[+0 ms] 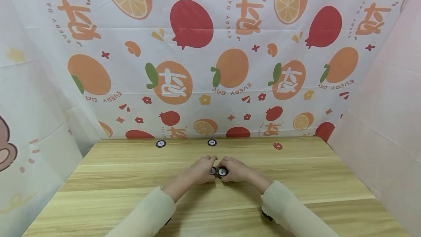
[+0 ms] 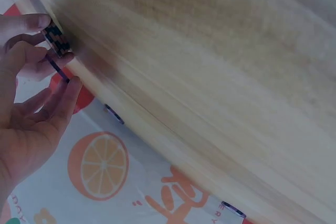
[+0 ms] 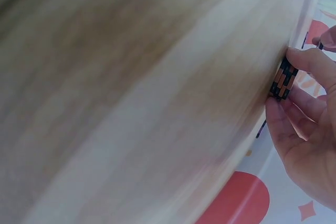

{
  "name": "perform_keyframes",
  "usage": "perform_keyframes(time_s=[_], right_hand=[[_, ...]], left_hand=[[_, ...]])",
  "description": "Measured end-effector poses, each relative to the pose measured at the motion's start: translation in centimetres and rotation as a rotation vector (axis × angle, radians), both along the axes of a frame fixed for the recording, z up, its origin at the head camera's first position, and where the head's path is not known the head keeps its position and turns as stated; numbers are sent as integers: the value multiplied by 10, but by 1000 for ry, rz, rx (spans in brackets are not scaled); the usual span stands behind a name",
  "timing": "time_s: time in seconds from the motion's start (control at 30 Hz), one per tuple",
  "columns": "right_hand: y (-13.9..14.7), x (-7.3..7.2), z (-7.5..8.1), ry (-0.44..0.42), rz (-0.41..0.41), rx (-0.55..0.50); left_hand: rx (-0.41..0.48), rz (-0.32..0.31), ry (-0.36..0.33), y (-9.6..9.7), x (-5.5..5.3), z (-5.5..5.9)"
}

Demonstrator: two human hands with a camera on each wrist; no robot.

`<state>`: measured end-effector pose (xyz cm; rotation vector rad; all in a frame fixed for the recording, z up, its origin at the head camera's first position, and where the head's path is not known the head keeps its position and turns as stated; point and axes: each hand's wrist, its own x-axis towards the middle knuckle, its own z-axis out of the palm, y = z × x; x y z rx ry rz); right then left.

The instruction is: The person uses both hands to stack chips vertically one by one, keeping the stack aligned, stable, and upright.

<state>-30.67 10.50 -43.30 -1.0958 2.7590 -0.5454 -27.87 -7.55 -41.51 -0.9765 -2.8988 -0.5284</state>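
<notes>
Near the middle of the table, my left hand (image 1: 203, 170) pinches a single dark poker chip (image 1: 213, 170) with a pale centre. The left wrist view shows this chip (image 2: 58, 67) edge-on between thumb and fingers. Close beside it, my right hand (image 1: 235, 169) grips a short stack of black poker chips (image 1: 222, 172) by its sides. Black and orange edge blocks show on the stack (image 3: 283, 80) in the right wrist view, where it appears to stand on the tabletop. The single chip is held right next to the stack; whether they touch I cannot tell.
Along the table's (image 1: 131, 171) far edge lie a black chip (image 1: 160, 143), another black chip (image 1: 212, 142) and a red chip (image 1: 277, 146). Dark objects (image 1: 267, 215) show partly beneath both sleeves. A fruit-print cloth (image 1: 204, 94) hangs behind the table.
</notes>
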Motion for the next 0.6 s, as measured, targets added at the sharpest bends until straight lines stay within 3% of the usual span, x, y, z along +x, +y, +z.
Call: perform_keyframes(time_s=[0.6], right_hand=[[0,-2,0,44,35,31]], left_hand=[[0,2,21,14,0,-8]])
